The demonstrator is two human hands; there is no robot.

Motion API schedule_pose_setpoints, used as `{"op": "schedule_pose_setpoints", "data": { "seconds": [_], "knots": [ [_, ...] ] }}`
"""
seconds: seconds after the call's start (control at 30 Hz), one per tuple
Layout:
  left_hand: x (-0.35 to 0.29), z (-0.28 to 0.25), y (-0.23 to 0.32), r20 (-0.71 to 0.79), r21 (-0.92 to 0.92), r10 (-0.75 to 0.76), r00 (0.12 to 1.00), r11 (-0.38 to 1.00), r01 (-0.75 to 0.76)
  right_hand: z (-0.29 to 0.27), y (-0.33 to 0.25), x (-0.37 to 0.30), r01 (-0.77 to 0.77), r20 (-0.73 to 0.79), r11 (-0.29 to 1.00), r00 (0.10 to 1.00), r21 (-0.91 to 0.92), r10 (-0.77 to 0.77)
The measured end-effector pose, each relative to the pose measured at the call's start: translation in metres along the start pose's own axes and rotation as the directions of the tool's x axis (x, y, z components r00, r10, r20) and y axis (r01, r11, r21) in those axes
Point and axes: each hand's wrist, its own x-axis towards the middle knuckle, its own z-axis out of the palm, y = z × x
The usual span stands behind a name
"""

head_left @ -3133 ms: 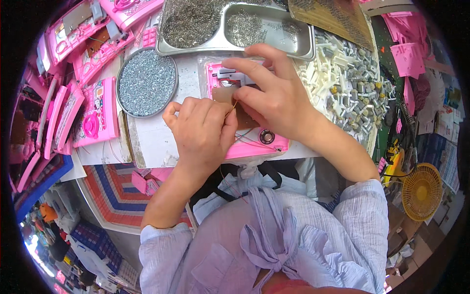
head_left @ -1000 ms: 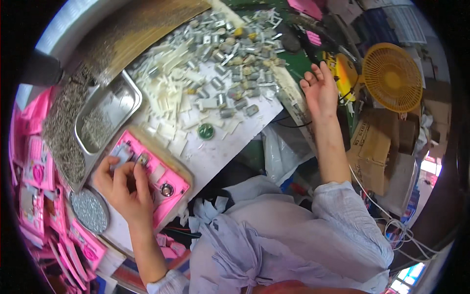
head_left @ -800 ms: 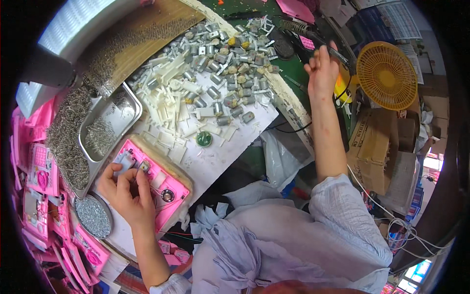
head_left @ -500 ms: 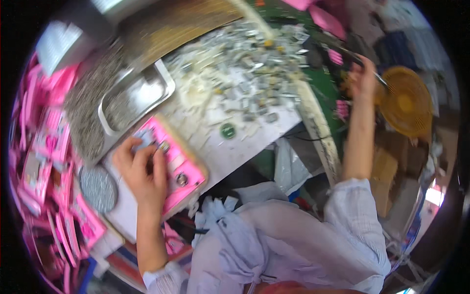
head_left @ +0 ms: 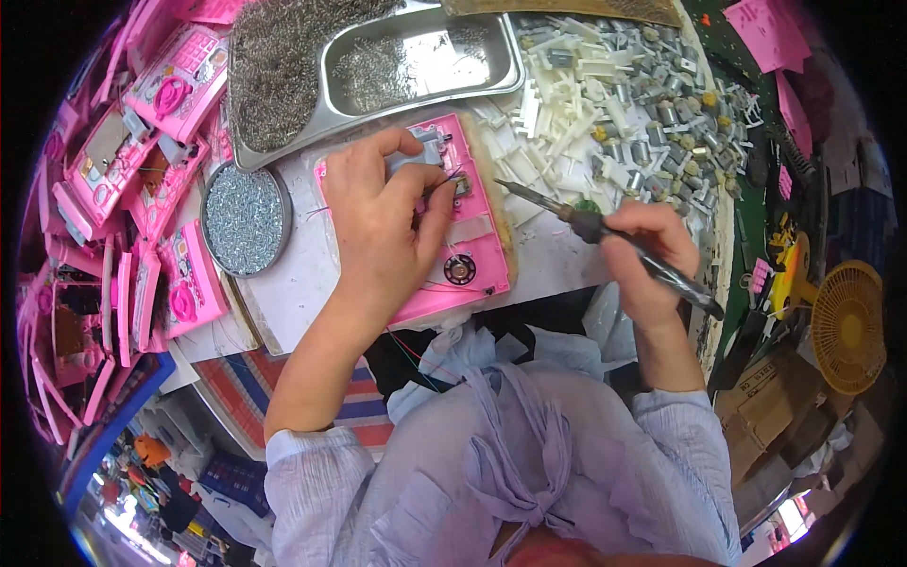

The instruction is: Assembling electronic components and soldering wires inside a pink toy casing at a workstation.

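A pink plastic housing [head_left: 477, 249] lies on the work surface in front of me, with a round speaker [head_left: 460, 270] and a grey part [head_left: 427, 149] fitted in it. My left hand [head_left: 383, 208] rests over its left side, thumb and fingertips pinched on a thin dark wire [head_left: 455, 174] beside a small metal component [head_left: 461, 186]. My right hand [head_left: 652, 250] is closed round the black handle of a soldering iron [head_left: 584, 222]. Its tip points left toward the housing, a short distance off its right edge.
A round dish of small metal pieces [head_left: 248, 219] stands left of the housing. Behind it are a steel tray [head_left: 515, 71] and heaped screws [head_left: 274, 80]. Small motors and white plastic parts [head_left: 642, 132] are piled at the right. Pink housings [head_left: 194, 283] crowd the left; a yellow fan [head_left: 848, 326] stands right.
My right hand has brought the soldering iron from the far right, beside the fan, leftward to near the pink housing. My left hand stays at the housing. The view has turned.
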Motion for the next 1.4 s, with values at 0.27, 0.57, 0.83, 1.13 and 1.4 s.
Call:
{"op": "schedule_pose_setpoints", "data": {
  "seconds": [0.27,0.57,0.83,1.13,1.4],
  "knots": [
    [0.002,-0.001,-0.003,0.016,0.013,0.01,1.0,1.0,-0.01,0.015,0.01,0.016,0.187,0.108,0.974,0.979,-0.131,-0.174],
    [-0.001,-0.001,-0.004,0.007,-0.017,-0.001,1.0,1.0,0.001,0.019,0.01,0.017,0.181,0.08,0.977,0.982,-0.117,-0.172],
    [-0.002,0.0,-0.005,0.007,-0.023,-0.005,1.0,1.0,0.005,0.018,0.011,0.018,0.206,0.09,0.969,0.977,-0.138,-0.194],
    [-0.001,0.0,-0.004,0.011,-0.005,-0.002,1.0,1.0,0.002,0.019,0.016,0.02,0.28,0.121,0.945,0.957,-0.167,-0.262],
    [-0.001,0.001,-0.004,0.014,0.028,0.016,1.0,0.999,-0.016,0.02,0.018,0.022,0.477,0.225,0.842,0.875,-0.25,-0.429]
  ]
}}
